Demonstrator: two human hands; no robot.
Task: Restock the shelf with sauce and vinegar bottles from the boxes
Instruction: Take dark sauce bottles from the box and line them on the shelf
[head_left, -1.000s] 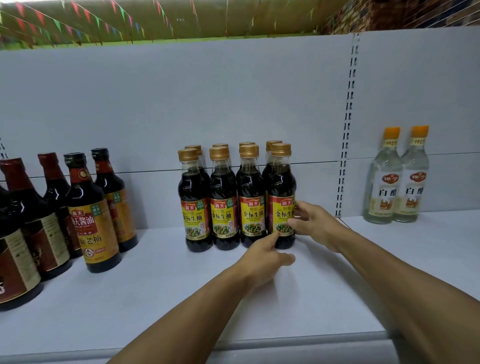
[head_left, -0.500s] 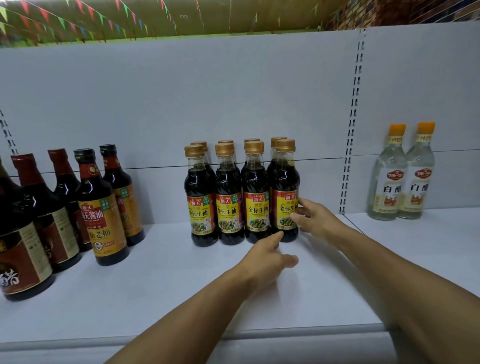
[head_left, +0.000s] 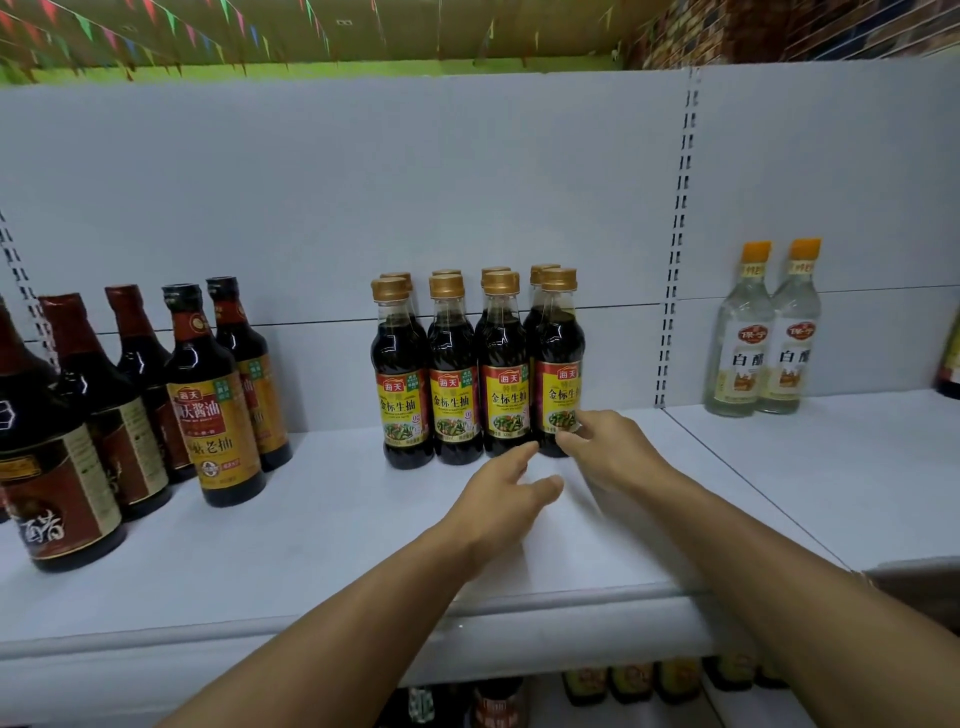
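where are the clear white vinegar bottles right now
In the head view, the two clear white vinegar bottles with orange caps stand side by side at the back right of the white shelf, just right of the slotted upright.

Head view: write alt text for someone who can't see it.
A person's right hand touches the lower label of the rightmost gold-capped soy sauce bottle in a two-row cluster on a white shelf; the left hand hovers open in front. Larger dark sauce bottles stand left, two clear vinegar bottles right.

Both bare forearms reach forward, left hand (head_left: 501, 493) loosely open mid-frame, right hand (head_left: 605, 449) fingers extended just right of it.
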